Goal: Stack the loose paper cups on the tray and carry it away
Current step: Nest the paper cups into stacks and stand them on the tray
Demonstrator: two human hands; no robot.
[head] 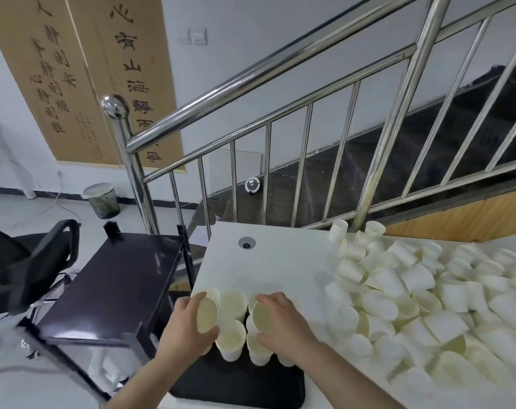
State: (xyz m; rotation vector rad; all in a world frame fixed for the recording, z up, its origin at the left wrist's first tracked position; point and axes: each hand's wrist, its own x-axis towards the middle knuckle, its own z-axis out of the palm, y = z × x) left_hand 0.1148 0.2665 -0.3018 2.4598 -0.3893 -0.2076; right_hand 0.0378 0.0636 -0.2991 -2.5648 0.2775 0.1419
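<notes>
A black tray (239, 385) lies at the near left of the white table (280, 255). Several upright white paper cups (231, 339) stand on its far part. My left hand (189, 329) grips a tilted cup (207, 315) at the left of this group. My right hand (280, 326) grips another tilted cup (262, 317) just right of the middle. A large heap of loose paper cups (422, 302) covers the right half of the table, most lying on their sides.
A black side table (115, 278) stands just left of the white table, with a black office chair (29, 267) beyond it. A steel stair railing (251, 137) runs behind the table. A bin (102, 200) sits on the floor at the back left.
</notes>
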